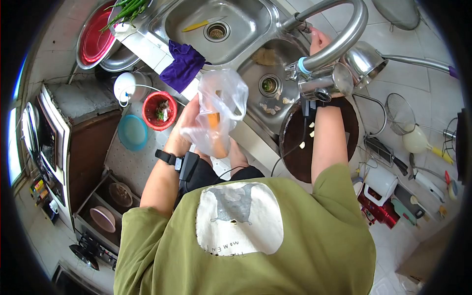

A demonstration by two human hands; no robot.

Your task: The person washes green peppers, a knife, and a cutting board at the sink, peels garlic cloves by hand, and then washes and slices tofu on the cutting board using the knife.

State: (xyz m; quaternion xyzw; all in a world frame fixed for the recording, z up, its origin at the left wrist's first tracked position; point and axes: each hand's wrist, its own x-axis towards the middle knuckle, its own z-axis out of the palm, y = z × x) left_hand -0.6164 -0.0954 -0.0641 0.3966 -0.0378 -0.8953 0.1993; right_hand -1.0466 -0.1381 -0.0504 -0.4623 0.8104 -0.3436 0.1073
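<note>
A clear plastic bag point(223, 105) with something orange-brown inside hangs from my left hand point(188, 118), whose fingers are closed on it beside the counter edge. At the back of the sink, my right hand point(319, 40) reaches past the curved faucet point(361, 22), its fingers closed at the small faucet handle point(306, 27); the spout and metal pots partly hide that hand and wrist. Pale scraps lie around the drain of the smaller basin point(255, 93). A yellow knife point(196, 25) rests in the larger basin point(172, 19).
A purple cloth point(182, 66) drapes over the counter edge. On the floor at left are a red bin point(160, 110) with scraps and a blue basin point(132, 132). A round dark board point(300, 157) with white pieces lies under my right forearm. Knives point(388, 153) and strainers stand at right.
</note>
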